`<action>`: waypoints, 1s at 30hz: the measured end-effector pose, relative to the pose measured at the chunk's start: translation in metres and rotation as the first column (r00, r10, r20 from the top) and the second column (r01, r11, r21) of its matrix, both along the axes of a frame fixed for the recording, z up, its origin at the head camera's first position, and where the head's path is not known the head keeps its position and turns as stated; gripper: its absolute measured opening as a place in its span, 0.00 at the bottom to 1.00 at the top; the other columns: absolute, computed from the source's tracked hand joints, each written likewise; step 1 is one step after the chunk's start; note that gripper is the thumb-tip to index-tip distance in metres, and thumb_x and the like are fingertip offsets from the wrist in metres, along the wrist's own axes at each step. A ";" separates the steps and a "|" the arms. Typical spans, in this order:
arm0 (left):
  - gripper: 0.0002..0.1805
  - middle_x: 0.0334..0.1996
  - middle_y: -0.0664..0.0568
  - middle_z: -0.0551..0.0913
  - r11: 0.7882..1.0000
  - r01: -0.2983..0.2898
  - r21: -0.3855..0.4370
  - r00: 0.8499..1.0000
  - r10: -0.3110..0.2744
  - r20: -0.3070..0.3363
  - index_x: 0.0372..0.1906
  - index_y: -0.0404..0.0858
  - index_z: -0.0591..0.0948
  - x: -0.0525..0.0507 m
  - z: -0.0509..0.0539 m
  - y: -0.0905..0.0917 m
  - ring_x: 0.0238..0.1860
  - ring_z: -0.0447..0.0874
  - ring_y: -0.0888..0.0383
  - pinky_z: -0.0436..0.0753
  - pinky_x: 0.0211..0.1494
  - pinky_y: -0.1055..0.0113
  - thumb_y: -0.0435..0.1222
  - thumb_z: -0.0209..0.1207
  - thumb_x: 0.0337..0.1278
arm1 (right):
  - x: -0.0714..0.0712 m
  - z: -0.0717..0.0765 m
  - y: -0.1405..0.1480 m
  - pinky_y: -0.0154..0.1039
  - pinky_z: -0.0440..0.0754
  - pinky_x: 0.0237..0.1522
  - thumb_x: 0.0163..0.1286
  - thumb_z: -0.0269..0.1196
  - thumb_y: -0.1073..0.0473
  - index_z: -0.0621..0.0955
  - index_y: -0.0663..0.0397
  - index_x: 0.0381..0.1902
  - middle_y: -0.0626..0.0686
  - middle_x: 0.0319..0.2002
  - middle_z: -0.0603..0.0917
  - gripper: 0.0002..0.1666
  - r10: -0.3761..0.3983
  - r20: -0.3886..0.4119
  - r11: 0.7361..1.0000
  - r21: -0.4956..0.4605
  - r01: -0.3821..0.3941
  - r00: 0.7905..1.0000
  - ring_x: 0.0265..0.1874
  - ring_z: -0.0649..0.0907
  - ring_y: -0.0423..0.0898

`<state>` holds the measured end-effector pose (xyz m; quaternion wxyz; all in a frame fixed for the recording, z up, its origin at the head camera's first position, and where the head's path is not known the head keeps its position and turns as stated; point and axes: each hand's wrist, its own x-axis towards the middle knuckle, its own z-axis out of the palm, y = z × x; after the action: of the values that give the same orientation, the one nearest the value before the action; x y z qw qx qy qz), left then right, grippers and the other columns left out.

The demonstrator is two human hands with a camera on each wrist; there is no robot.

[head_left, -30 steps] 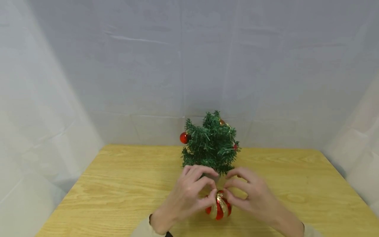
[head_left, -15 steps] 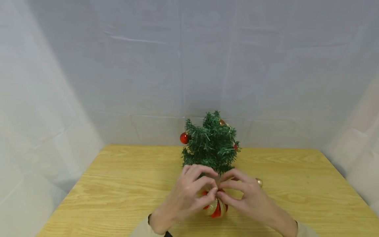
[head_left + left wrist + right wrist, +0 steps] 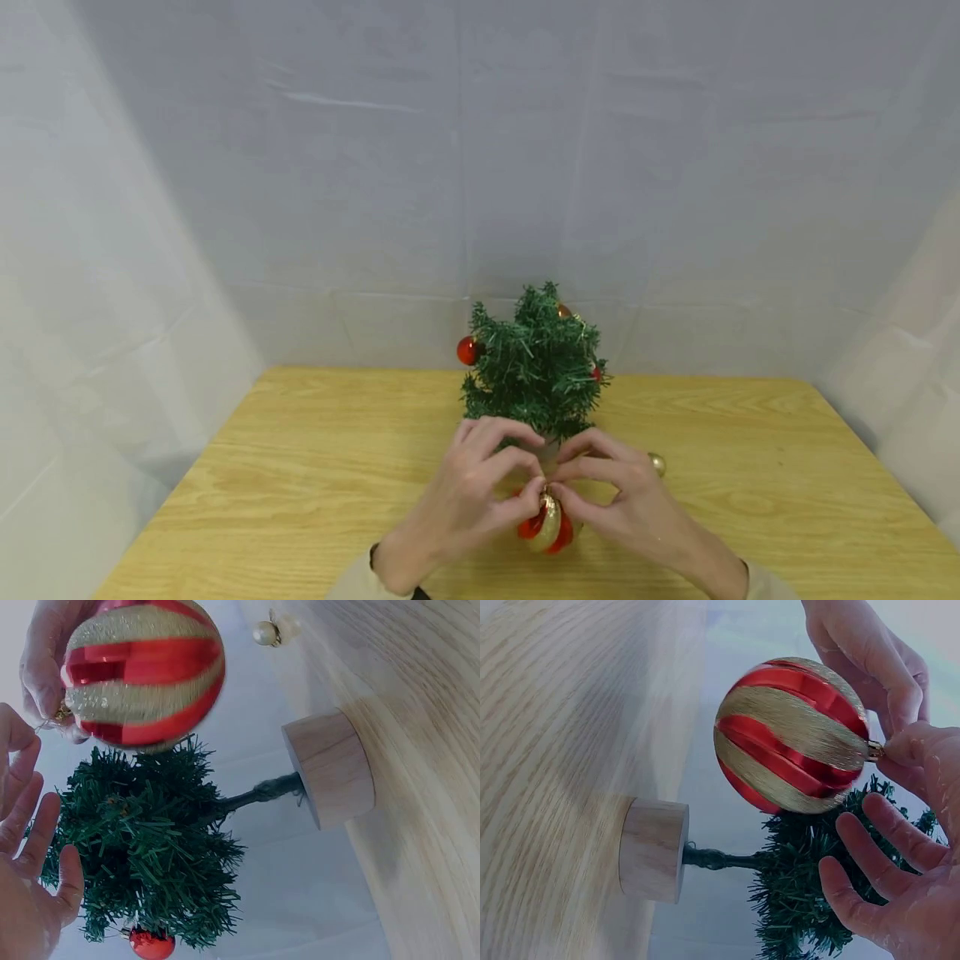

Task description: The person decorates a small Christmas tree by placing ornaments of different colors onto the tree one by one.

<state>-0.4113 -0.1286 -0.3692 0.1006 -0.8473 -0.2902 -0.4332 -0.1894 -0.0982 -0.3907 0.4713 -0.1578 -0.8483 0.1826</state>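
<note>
A large Christmas bauble [image 3: 547, 527] with red and glittery gold stripes hangs between both hands, just above the table. My right hand [image 3: 633, 492] pinches it at the small gold cap [image 3: 875, 751], its other fingers spread in the right wrist view. My left hand [image 3: 472, 487] holds thumb and forefinger together beside the cap, pinching a fine thread [image 3: 45, 724] that runs from it. Behind the bauble stands a small artificial Christmas tree [image 3: 528, 358] on a round wooden base [image 3: 330, 769].
Small ornaments hang on the tree: a red ball [image 3: 467, 351] at left, an orange-gold one [image 3: 563, 311] near the top and a red one [image 3: 596, 372] at right. A small gold bauble [image 3: 657, 464] lies on the wooden table [image 3: 315, 467], beyond my right hand.
My right hand has moved left, closer to my left hand, uncovering the small gold bauble. The striped bauble has shifted slightly left and turned. My left hand has hardly moved.
</note>
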 end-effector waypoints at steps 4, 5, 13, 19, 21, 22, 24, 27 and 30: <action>0.09 0.48 0.56 0.83 1.000 -0.013 0.001 1.000 0.013 -0.003 0.30 0.48 0.81 -0.001 -0.002 0.000 0.49 0.80 0.60 0.75 0.51 0.65 0.32 0.69 0.46 | 0.001 -0.001 -0.001 0.32 0.84 0.36 0.60 0.69 0.76 0.89 0.43 0.38 0.50 0.43 0.84 0.19 -0.002 -0.018 1.000 -0.013 0.002 1.000 0.36 0.83 0.38; 0.09 0.48 0.56 0.83 1.000 -0.015 0.000 1.000 0.015 -0.003 0.30 0.48 0.81 -0.002 -0.002 0.000 0.49 0.80 0.60 0.75 0.51 0.65 0.32 0.69 0.46 | 0.001 -0.001 -0.001 0.32 0.83 0.36 0.59 0.69 0.76 0.89 0.43 0.37 0.50 0.43 0.83 0.20 -0.001 -0.022 1.000 -0.013 0.001 1.000 0.36 0.83 0.38; 0.07 0.49 0.56 0.83 1.000 0.000 -0.013 1.000 0.000 -0.003 0.31 0.48 0.82 -0.001 -0.002 0.001 0.49 0.80 0.60 0.75 0.51 0.65 0.32 0.67 0.52 | 0.000 -0.002 -0.001 0.30 0.84 0.44 0.59 0.71 0.74 0.87 0.42 0.42 0.47 0.44 0.84 0.20 -0.008 0.006 1.000 0.004 0.008 1.000 0.40 0.84 0.39; 0.07 0.49 0.56 0.84 1.000 0.013 0.000 1.000 -0.013 0.002 0.31 0.47 0.82 -0.001 -0.002 0.002 0.49 0.81 0.60 0.75 0.50 0.65 0.32 0.68 0.52 | -0.002 -0.002 -0.001 0.32 0.85 0.42 0.64 0.70 0.70 0.88 0.44 0.47 0.45 0.45 0.84 0.18 0.015 0.023 0.999 -0.029 -0.015 1.000 0.41 0.85 0.40; 0.06 0.49 0.56 0.84 1.000 0.014 -0.006 1.000 -0.014 0.001 0.32 0.47 0.83 -0.001 -0.002 0.002 0.49 0.81 0.60 0.75 0.51 0.65 0.33 0.67 0.54 | -0.002 -0.002 -0.001 0.32 0.84 0.40 0.66 0.69 0.69 0.88 0.44 0.47 0.45 0.45 0.83 0.16 0.027 0.031 0.997 -0.069 -0.025 0.999 0.40 0.84 0.38; 0.06 0.49 0.56 0.84 1.000 0.014 -0.010 1.000 -0.014 -0.001 0.32 0.48 0.83 -0.001 -0.002 0.002 0.49 0.80 0.60 0.75 0.51 0.65 0.33 0.67 0.54 | -0.002 -0.002 0.000 0.32 0.84 0.38 0.66 0.69 0.69 0.88 0.44 0.46 0.45 0.45 0.83 0.16 0.038 0.029 0.996 -0.081 -0.036 0.999 0.39 0.84 0.38; 0.05 0.50 0.57 0.83 1.000 0.013 -0.020 1.000 -0.013 -0.004 0.33 0.48 0.83 -0.001 -0.002 0.001 0.50 0.80 0.61 0.75 0.51 0.65 0.34 0.67 0.56 | -0.002 -0.003 0.000 0.33 0.84 0.36 0.67 0.68 0.70 0.89 0.44 0.45 0.46 0.45 0.83 0.16 0.048 0.024 0.995 -0.091 -0.046 0.999 0.38 0.83 0.37; 0.06 0.50 0.56 0.83 1.000 0.019 -0.015 1.000 -0.019 -0.007 0.32 0.48 0.83 -0.001 -0.001 0.001 0.50 0.80 0.60 0.75 0.52 0.65 0.34 0.68 0.55 | -0.003 -0.005 0.002 0.34 0.84 0.36 0.66 0.68 0.71 0.89 0.44 0.43 0.46 0.44 0.83 0.16 0.049 0.016 0.996 -0.069 -0.048 0.999 0.38 0.83 0.37; 0.07 0.49 0.56 0.84 1.000 0.028 -0.008 1.000 -0.028 -0.006 0.32 0.48 0.83 -0.002 -0.001 0.002 0.50 0.80 0.60 0.74 0.52 0.65 0.33 0.69 0.52 | -0.004 -0.006 0.002 0.35 0.85 0.39 0.64 0.69 0.72 0.89 0.43 0.43 0.46 0.44 0.83 0.17 0.039 0.010 0.998 -0.055 -0.038 0.999 0.40 0.84 0.38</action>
<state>-0.4132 -0.1266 -0.3699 0.0920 -0.8530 -0.2799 -0.4307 -0.1932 -0.0961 -0.3965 0.4584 -0.1553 -0.8485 0.2140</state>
